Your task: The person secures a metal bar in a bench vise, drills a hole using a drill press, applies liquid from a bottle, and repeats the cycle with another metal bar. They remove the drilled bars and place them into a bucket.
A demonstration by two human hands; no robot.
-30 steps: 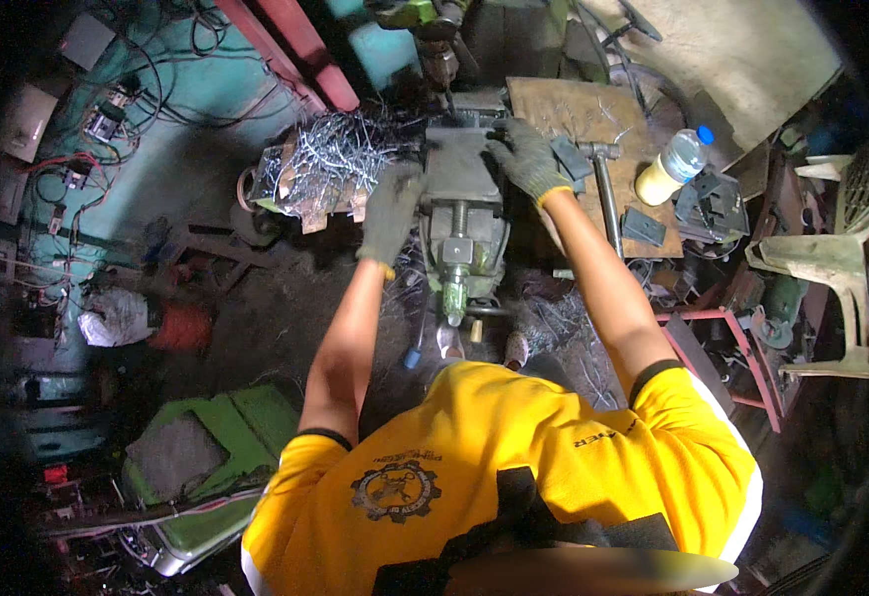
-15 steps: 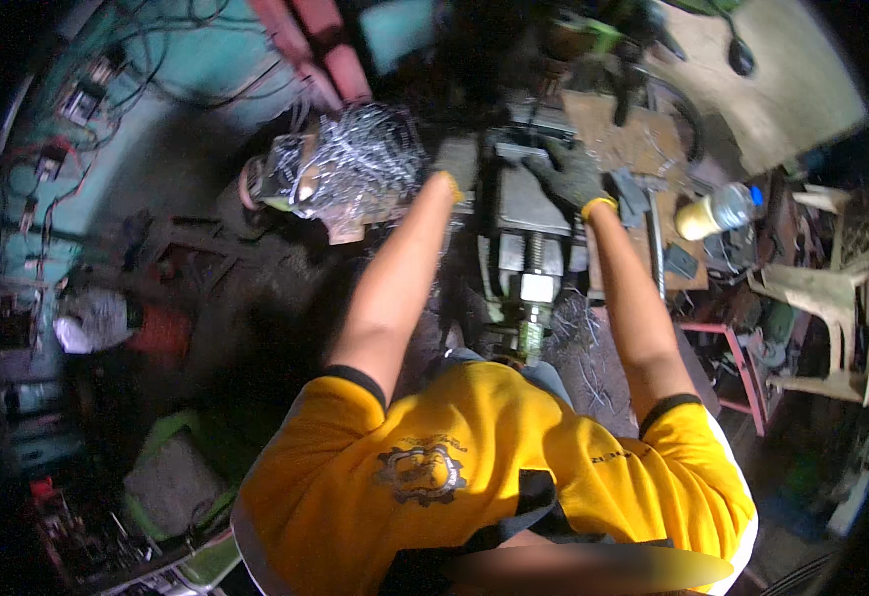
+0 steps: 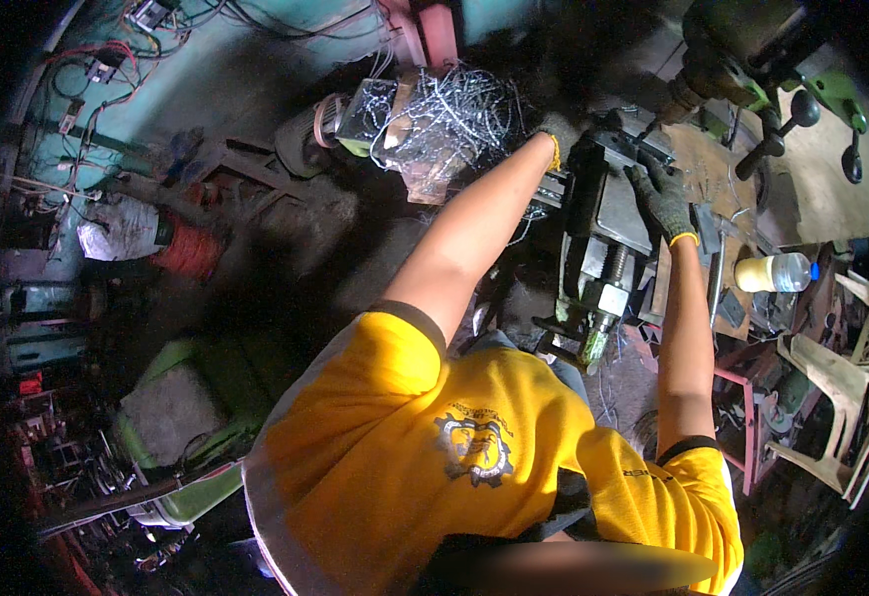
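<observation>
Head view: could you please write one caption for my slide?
Right hand at a vise, left hand near curled metal shavings, both gloved.

Arms (image 3: 474, 233) outstretched, left grip (image 3: 561, 123) shadowed, right grip (image 3: 662, 197) spread

A teal wall (image 3: 196, 74) borders a dark, apparently grimy floor (image 3: 355, 238), with a pale chair (image 3: 824, 370) at right

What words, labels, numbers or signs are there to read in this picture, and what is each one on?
Yellow shirt, chest: dark gear-shaped emblem ringed with small lettering, too small to read surely.
Yellow shirt, toward the person's right shoulder: short dark lettering, partly lost in folds; I won't copy it out.
Bottle with blue cap: no writing I can make out.
</observation>
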